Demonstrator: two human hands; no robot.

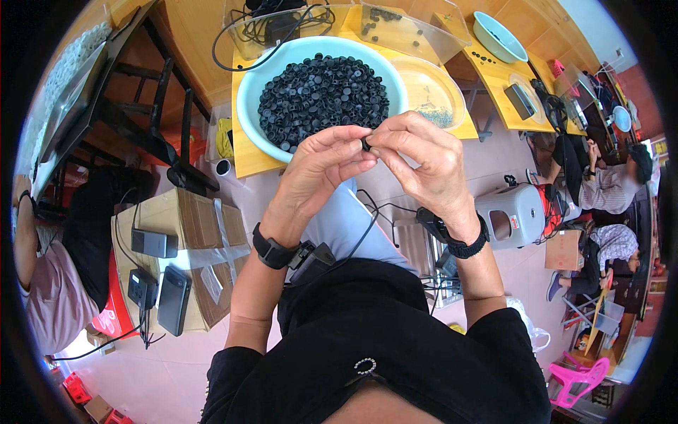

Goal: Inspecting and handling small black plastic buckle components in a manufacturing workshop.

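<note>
My left hand (323, 161) and my right hand (427, 157) meet fingertip to fingertip in front of a light blue basin (246, 106). Pinched between both thumbs and fingers is a small black plastic part (366, 144), mostly covered by the fingertips. The basin holds a heap of similar small, round black plastic parts (321, 99). It stands on a yellow wooden table (247, 166). To its right lies a shallow clear tray (455, 92) with tiny pale bits in it. Each wrist wears a black band.
Behind the basin are a clear bin with black cables (282, 32) and another clear bin (424, 35). A cardboard box (187, 219) carrying power banks stands at left. At right are a grey stool (519, 215), a second table with a basin (500, 42), and other people seated.
</note>
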